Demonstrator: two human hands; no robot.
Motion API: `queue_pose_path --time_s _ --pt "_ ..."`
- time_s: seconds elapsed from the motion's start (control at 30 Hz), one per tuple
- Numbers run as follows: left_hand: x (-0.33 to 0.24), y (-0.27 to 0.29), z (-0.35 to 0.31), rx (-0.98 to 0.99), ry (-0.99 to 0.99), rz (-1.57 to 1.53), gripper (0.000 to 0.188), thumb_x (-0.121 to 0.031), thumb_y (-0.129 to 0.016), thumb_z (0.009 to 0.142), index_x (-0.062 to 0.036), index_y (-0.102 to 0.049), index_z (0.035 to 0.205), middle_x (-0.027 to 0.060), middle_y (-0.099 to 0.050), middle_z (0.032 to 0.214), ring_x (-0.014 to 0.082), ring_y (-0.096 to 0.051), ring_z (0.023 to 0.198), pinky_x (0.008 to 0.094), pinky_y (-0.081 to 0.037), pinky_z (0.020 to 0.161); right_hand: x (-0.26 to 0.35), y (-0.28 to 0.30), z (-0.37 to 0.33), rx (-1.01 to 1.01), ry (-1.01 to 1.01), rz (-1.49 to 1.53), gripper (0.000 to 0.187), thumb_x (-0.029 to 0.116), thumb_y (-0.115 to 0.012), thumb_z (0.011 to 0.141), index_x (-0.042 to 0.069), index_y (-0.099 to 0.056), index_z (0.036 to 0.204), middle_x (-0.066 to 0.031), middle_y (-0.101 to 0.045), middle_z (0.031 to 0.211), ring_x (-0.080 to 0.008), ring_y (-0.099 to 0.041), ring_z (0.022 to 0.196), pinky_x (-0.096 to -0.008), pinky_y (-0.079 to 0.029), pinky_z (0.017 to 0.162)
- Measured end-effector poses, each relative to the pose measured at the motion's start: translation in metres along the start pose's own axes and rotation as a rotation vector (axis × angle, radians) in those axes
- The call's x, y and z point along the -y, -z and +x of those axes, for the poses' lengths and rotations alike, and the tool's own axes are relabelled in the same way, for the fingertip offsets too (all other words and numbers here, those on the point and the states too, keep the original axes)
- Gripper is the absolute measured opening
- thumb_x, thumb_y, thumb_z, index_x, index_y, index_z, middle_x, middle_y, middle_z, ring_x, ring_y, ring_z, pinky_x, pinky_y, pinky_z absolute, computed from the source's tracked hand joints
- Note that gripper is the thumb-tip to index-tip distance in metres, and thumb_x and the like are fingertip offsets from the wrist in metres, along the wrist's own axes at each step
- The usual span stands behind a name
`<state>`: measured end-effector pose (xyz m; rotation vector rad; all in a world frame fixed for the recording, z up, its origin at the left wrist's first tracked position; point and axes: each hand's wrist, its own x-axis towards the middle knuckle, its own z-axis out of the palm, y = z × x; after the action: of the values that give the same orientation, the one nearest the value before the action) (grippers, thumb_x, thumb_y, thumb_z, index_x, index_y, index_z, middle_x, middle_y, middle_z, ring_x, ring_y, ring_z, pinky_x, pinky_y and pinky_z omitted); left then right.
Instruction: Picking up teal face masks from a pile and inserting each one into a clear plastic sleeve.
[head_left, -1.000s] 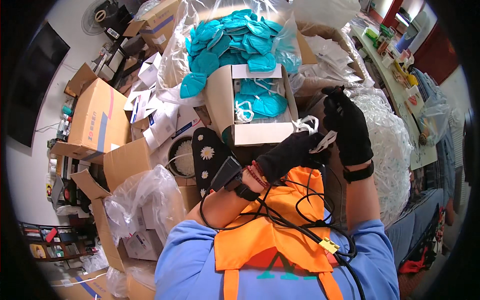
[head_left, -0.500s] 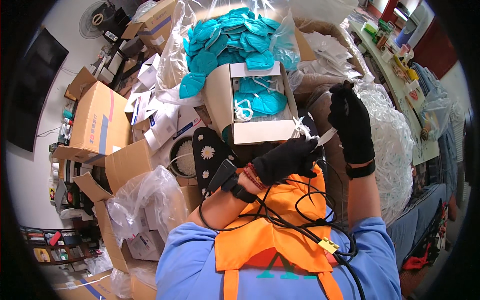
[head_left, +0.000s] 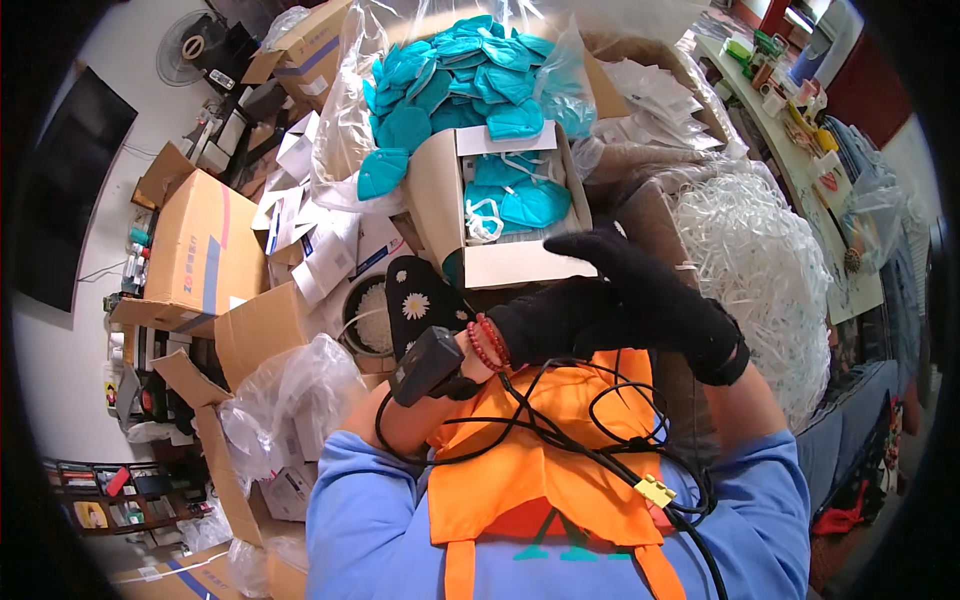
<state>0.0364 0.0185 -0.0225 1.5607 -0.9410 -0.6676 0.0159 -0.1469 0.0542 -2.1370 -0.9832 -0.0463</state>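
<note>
My hands, in black gloves, meet in front of my chest, just nearer than an open white box (head_left: 525,266). My right hand (head_left: 668,300) lies across the end of my left, its fingers stretched out to the left above it. My left hand (head_left: 545,322) points right; its fingers are hidden behind the right one, so what they hold does not show. Inside the box are teal face masks (head_left: 535,206) with white ear loops (head_left: 484,220). Beyond it rises a heap of teal masks (head_left: 465,75) in a clear plastic liner.
On the right stands a large bag of tangled white straps (head_left: 755,290). Black cables (head_left: 560,440) hang over my orange apron. Cardboard boxes (head_left: 205,250) and white cartons (head_left: 325,255) crowd the left, beside a tub of white pieces (head_left: 375,325).
My right hand has come down and left from its raised place, over my left hand. The white strips that showed between the two hands are no longer visible there.
</note>
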Motion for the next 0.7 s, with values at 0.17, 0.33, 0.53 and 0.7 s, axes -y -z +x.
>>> queue_pose_path --time_s 0.17,0.33,0.53,0.7 --pt "-0.042 0.012 -0.010 0.021 0.162 0.481 0.024 -0.022 -0.060 0.087 -0.0036 -0.062 0.102 0.0175 -0.065 0.088 0.0334 -0.065 0.085 0.0397 -0.052 0.075 -0.023 -0.017 -0.039 0.196 -0.436 0.487 0.060 0.009 -0.072 0.078 0.005 -0.047 0.132 -0.0059 -0.062 0.106 -0.0130 -0.058 0.084 -0.0289 -0.049 0.077" --pt "-0.026 0.017 -0.027 -0.036 -0.050 0.641 0.018 -0.022 -0.059 0.088 -0.0053 -0.062 0.095 0.0170 -0.062 0.078 0.0305 -0.064 0.072 0.0382 -0.052 0.064 -0.014 -0.023 -0.045 0.252 -0.485 0.278 0.023 0.023 -0.060 0.091 0.002 -0.066 0.086 -0.0074 -0.065 0.073 -0.0126 -0.061 0.068 -0.0279 -0.047 0.061" --pt "-0.013 0.003 -0.041 0.141 0.298 -0.336 0.019 -0.020 -0.055 0.091 -0.0048 -0.063 0.099 0.0067 -0.065 0.080 0.0194 -0.064 0.065 0.0332 -0.052 0.062 -0.003 -0.026 -0.050 -0.018 -0.173 0.383 0.014 0.014 -0.065 0.086 0.001 -0.065 0.091 -0.0133 -0.066 0.101 -0.0195 -0.063 0.086 -0.0322 -0.048 0.078" --pt "-0.042 -0.024 -0.055 0.125 0.294 -1.040 0.020 -0.016 -0.055 0.092 -0.0031 -0.063 0.106 0.0081 -0.066 0.092 0.0110 -0.061 0.075 0.0292 -0.051 0.069 0.052 -0.005 -0.046 0.079 -0.113 0.601 0.027 0.014 -0.063 0.087 -0.001 -0.062 0.109 -0.0108 -0.065 0.110 -0.0214 -0.063 0.098 -0.0375 -0.048 0.083"
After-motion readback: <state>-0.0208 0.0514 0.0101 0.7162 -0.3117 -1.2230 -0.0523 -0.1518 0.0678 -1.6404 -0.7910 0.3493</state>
